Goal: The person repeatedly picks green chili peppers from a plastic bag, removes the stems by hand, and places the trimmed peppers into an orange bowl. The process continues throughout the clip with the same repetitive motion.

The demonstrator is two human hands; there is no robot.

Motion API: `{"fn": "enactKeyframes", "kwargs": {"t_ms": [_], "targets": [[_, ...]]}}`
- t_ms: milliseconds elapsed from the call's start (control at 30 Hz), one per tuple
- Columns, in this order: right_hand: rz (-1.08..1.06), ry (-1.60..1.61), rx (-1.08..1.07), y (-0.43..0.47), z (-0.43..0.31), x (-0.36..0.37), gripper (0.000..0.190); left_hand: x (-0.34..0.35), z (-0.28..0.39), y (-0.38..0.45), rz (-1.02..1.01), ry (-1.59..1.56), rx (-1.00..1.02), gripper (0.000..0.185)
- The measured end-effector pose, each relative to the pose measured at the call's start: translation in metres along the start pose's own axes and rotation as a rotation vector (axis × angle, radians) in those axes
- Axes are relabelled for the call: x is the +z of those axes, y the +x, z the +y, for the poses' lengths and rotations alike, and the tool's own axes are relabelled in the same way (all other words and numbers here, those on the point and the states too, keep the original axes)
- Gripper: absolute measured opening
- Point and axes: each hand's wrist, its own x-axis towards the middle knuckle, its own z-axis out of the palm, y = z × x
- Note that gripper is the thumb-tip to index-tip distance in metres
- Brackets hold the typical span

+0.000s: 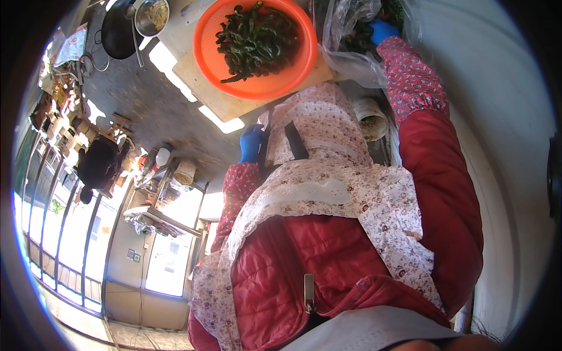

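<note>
My right hand point(383, 32), in a blue glove, reaches into a clear plastic bag point(364, 66) among dark green peppers point(360, 37). Its fingertips are hidden, so I cannot tell whether it grips one. Down by the side of the flowered apron point(322, 118) is my left hand point(251, 142), also blue-gloved. Its fingers look curled, and what may be in them does not show. An orange plastic colander basket point(204, 61) holds a heap of long, wrinkled dark green peppers point(261, 44). Beneath it lies a pale wooden board point(219, 98).
A metal bowl with pale chopped food point(153, 17) stands beside a black wok point(117, 30) and a ladle point(137, 44). Under the bag is a whitish bucket point(371, 120). A pale wall point(487, 109) runs close along my right. A wooden shelf point(171, 221) stands left.
</note>
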Motion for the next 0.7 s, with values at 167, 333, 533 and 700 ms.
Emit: {"fn": "enactKeyframes", "kwargs": {"t_ms": [167, 333, 533, 700], "targets": [[-0.016, 0.182, -0.007, -0.013, 0.004, 0.012, 0.038, -0.006, -0.025, -0.004, -0.009, -0.080, 0.001, 0.020], [0.301, 0.460, -0.068, -0.048, 0.008, -0.007, 0.036, -0.009, -0.034, -0.013, -0.020, -0.097, 0.146, 0.017], [0.621, 0.687, -0.063, -0.116, 0.010, -0.050, 0.028, -0.007, -0.018, -0.020, -0.061, -0.134, 0.114, 0.020], [0.933, 0.678, 0.042, -0.137, -0.002, -0.077, 0.026, 0.004, 0.034, -0.007, -0.123, -0.196, 0.265, 0.021]]}}
